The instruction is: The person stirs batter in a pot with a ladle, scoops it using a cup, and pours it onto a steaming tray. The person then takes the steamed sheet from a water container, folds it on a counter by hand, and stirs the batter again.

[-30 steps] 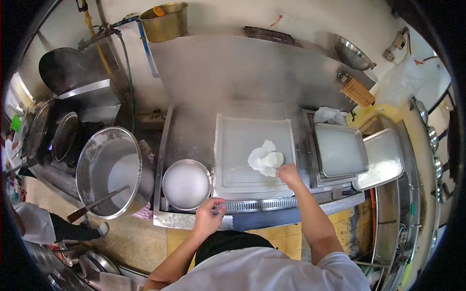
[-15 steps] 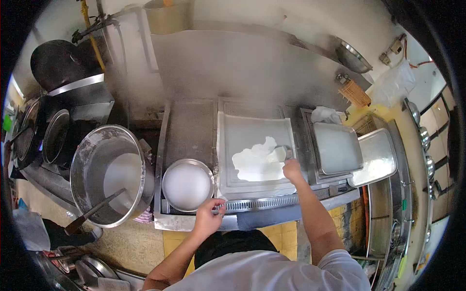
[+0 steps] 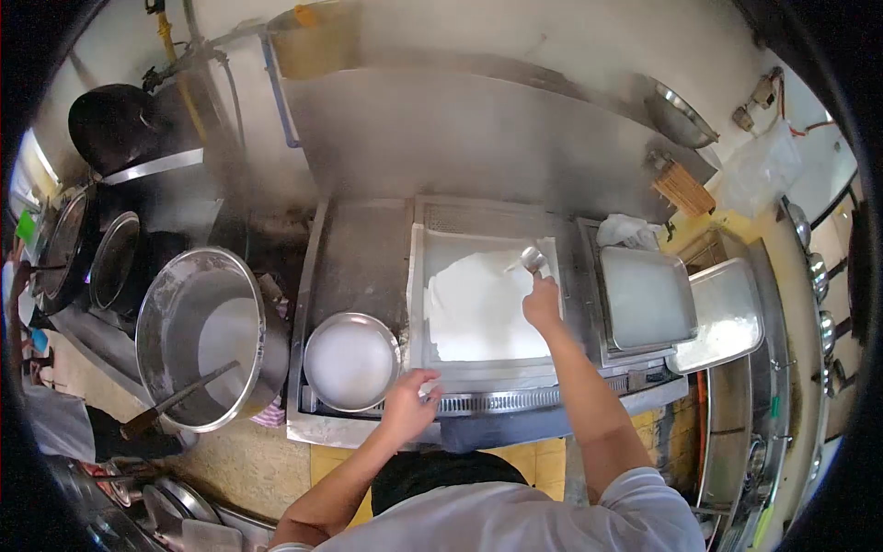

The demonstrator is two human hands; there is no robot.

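My right hand (image 3: 543, 302) grips the handle of a small metal ladle (image 3: 533, 259), held over the back right part of a steamer tray (image 3: 556, 322). Across the pale cloth on that tray lies a broad layer of white batter (image 3: 483, 308), with a few bare patches at the right and back. My left hand (image 3: 411, 405) is at the tray's front left corner, fingers loosely bent and apart, with nothing clearly visible in them. Just left of it stands a round metal pan (image 3: 352, 362) of white liquid.
A large pot (image 3: 248, 368) with white liquid and a wooden-handled tool (image 3: 175, 403) stands at left. To the right are a rectangular tray (image 3: 648, 299) and a shiny metal tray (image 3: 722, 317). Steam hangs before the back wall. Another person's sleeve (image 3: 60, 423) shows at far left.
The white batter has spread from a small patch over most of the cloth. My right hand has moved the ladle up and slightly left. My left hand has shifted slightly right.
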